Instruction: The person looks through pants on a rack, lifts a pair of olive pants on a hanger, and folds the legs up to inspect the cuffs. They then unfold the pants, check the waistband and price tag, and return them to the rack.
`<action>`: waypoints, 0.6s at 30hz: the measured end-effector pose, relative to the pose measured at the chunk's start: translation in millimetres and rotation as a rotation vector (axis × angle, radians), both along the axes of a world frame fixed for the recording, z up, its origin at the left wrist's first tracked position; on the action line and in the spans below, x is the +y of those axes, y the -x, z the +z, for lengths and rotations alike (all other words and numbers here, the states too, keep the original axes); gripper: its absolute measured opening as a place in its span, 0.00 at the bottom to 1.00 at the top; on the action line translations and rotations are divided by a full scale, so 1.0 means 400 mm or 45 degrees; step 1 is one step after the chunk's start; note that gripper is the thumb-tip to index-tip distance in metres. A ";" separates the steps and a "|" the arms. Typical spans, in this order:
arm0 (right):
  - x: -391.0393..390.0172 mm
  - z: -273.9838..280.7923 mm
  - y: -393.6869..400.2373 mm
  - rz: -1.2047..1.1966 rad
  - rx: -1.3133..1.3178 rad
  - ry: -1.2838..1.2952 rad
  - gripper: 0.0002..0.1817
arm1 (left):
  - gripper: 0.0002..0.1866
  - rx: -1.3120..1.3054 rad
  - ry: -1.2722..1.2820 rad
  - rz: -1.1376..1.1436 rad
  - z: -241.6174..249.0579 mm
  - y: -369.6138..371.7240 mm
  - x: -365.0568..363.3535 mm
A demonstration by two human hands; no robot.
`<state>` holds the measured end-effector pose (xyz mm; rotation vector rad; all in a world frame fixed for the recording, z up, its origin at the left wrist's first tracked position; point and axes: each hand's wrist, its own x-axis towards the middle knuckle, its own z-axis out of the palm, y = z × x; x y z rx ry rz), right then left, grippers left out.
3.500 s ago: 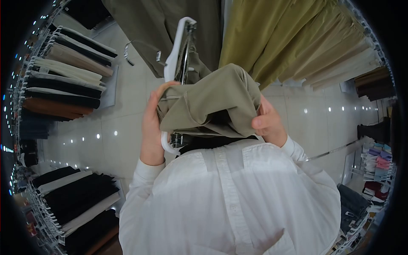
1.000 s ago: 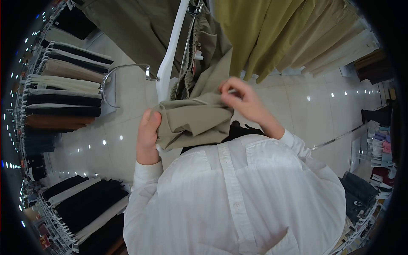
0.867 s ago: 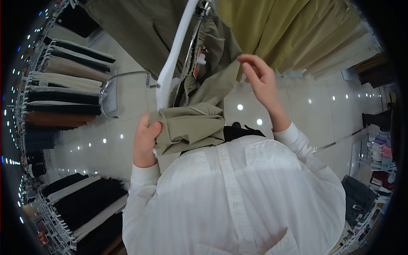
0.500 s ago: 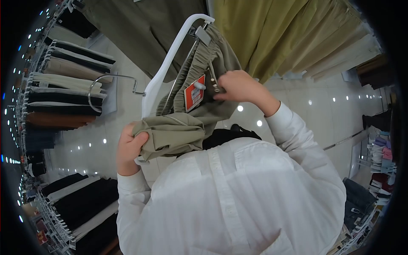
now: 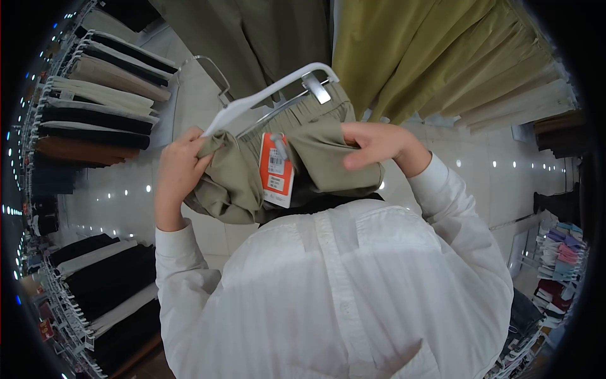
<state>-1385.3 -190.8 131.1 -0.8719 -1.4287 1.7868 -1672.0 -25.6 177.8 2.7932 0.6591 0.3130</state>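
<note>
Olive-green elastic-waist pants [image 5: 341, 158] hang folded over from a white hanger [image 5: 265, 95] with a metal clip [image 5: 315, 88] at its right end. My left hand [image 5: 180, 170] is closed on the pants' bunched fabric by the hanger's left end. At the other side, my right hand [image 5: 382, 145] holds the fabric, its fingers partly hidden behind a fold and its thumb in front. Between my hands, an orange-and-white price tag [image 5: 276, 170] with a barcode and a grey security pin [image 5: 279, 146] lies against the waistband. The hanger's metal hook [image 5: 214, 69] points up and left.
Dark olive trousers [image 5: 252, 38] and mustard trousers [image 5: 404, 57] hang just ahead, with beige ones [image 5: 511, 95] to their right. Racks of folded-over trousers [image 5: 95, 120] line the left. Small coloured garments [image 5: 562, 246] hang at far right. Glossy tiled floor [image 5: 454, 151] lies below.
The hanger has tilted flatter, its clipped end lowered and its hook raised. My left hand has moved up; my right hand has shifted right and down, from the drawstring to the fabric. The tag hangs more upright.
</note>
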 end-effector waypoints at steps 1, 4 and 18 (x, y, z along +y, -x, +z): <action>-0.004 0.011 0.008 0.019 0.183 -0.194 0.30 | 0.11 -0.075 -0.155 0.117 0.002 -0.003 -0.007; -0.026 0.090 0.046 0.074 0.238 -0.187 0.37 | 0.10 -0.226 -0.401 0.206 0.003 -0.011 -0.005; -0.016 0.179 0.248 -0.576 -1.142 -1.582 0.15 | 0.08 -1.236 0.319 0.375 -0.087 -0.048 0.007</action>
